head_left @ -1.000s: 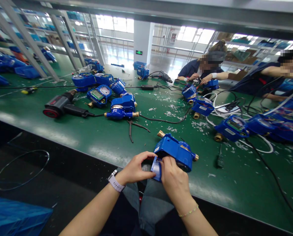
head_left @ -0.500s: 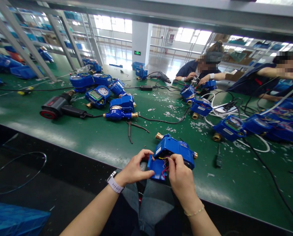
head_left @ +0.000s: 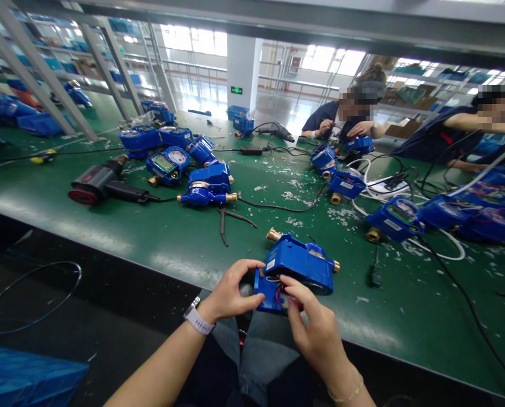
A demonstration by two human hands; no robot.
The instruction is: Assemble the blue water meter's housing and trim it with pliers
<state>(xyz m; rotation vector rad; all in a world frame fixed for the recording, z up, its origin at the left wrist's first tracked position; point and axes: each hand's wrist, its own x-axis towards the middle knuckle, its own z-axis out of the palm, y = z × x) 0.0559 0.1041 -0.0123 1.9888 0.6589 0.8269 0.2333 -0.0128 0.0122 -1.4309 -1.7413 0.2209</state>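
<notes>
- Left hand point(head_left: 231, 291) grips the open cover point(head_left: 266, 294) of a blue meter point(head_left: 298, 263)
- Right hand point(head_left: 315, 328), at 5 o'clock, pinches its wires point(head_left: 277, 289)
- Pliers point(head_left: 229, 220) lie at 11 o'clock

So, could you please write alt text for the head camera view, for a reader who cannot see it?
A person's left hand and right hand work at the opened end of a blue water meter at the near edge of a green table, where thin coloured wires show. More blue meters, pliers and a black heat gun lie behind; two other people work opposite.
</notes>
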